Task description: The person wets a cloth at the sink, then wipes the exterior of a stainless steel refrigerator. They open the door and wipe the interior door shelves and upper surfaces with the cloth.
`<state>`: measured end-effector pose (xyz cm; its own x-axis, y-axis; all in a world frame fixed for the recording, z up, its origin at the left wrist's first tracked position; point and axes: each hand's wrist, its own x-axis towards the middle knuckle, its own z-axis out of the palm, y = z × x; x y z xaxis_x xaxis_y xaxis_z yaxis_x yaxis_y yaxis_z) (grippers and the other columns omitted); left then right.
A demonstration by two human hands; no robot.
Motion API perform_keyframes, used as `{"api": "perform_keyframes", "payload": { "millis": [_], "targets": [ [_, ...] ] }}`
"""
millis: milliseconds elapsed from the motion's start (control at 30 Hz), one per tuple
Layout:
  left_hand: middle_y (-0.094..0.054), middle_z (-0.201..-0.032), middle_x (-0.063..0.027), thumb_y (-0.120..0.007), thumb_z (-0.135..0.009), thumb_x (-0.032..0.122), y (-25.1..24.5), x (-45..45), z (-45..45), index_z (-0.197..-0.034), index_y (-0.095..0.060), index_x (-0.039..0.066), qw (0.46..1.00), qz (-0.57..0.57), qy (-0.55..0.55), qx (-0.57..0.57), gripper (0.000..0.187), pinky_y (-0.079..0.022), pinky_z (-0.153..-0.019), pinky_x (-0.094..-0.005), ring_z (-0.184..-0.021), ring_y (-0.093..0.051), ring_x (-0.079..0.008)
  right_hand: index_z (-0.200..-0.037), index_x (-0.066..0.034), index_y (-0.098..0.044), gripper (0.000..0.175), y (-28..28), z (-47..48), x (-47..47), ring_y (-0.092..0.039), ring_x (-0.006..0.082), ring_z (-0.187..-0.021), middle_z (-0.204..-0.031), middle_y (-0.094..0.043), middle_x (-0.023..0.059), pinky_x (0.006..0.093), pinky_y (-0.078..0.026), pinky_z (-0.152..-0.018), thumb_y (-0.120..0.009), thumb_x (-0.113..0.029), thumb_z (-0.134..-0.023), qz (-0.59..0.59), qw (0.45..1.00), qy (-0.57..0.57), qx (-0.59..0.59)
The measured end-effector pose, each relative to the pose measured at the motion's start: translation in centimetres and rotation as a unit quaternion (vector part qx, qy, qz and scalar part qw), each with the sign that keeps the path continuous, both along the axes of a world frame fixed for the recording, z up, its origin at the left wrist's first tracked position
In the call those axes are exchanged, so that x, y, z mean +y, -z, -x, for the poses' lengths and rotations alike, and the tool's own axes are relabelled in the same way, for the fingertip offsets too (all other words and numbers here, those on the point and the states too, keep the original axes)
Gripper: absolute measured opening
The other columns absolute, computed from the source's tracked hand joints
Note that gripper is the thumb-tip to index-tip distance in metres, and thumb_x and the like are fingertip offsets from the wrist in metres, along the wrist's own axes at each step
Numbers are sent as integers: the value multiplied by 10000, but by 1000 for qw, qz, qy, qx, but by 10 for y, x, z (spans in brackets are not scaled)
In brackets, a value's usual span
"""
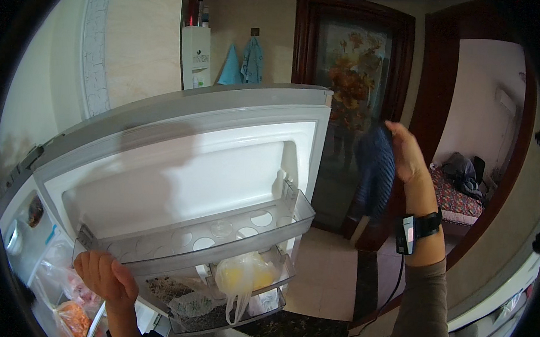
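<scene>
My left hand [105, 274] is curled over the left front corner of a clear plastic door shelf [171, 250] inside an open refrigerator door [206, 179]. The shelf has round egg-cup hollows along it. How far its fingers wrap under the rim is hidden. To the right of the door, my right hand [408, 152] pinches the upper edge of a dark blue ribbed cloth [378, 168], which hangs down and is slightly blurred. A black strap with a small device [407, 235] is on the right wrist.
A lower door bin [288, 277] holds a plastic bag with yellow contents [247, 273] and other bags. Bagged food [73, 320] is in the refrigerator at lower left. Behind stand a dark-framed glass door [353, 81] and a doorway to a bed [458, 195]. Blue towels [253, 61] hang on the wall.
</scene>
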<state>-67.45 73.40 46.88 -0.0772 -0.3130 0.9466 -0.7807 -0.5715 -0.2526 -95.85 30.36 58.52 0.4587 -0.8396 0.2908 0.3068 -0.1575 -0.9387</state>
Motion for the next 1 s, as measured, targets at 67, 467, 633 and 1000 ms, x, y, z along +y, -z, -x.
{"api": "perform_keyframes", "payload": {
  "millis": [67, 467, 633, 1000],
  "targets": [
    [-430, -682, -126, -418, -825, 113, 1, -2, 0, -670, -415, 41, 1000, 5, -9, -1, 170, -326, -683, -402, -646, -418, -288, -1271, 33, -467, 494, -21, -6, 16, -597, 252, -986, -1143, -586, 146, 378, -489, -864, -554, -201, -845, 111, 986, -115, -40],
    [-441, -702, -118, -440, -825, 119, -2, 0, 5, -695, -423, 50, 1000, -2, 6, 17, 147, -314, -666, -397, -656, -423, -278, -1179, -62, -617, 338, -76, -88, 50, -632, 223, -945, -1059, -661, 134, 317, -493, -853, -633, -116, -846, 536, 803, 29, 259],
    [-451, -694, -111, -453, -816, 129, -3, -3, 8, -677, -421, 58, 1000, 4, 7, 27, 160, -309, -658, -393, -644, -427, -269, -1045, -36, -675, 249, -90, -96, 45, -638, 208, -843, -934, -677, 117, 317, -505, -792, -671, -131, -815, 512, 818, -33, 261],
    [-443, -659, -100, -464, -796, 149, -7, -5, 8, -639, -406, 74, 999, 22, 24, 26, 184, -317, -645, -383, -614, -419, -264, -803, -58, -576, 239, -89, -177, 110, -556, 156, -739, -801, -570, 56, 294, -462, -671, -720, -248, -783, 714, 686, -115, 81]
  ]
}}
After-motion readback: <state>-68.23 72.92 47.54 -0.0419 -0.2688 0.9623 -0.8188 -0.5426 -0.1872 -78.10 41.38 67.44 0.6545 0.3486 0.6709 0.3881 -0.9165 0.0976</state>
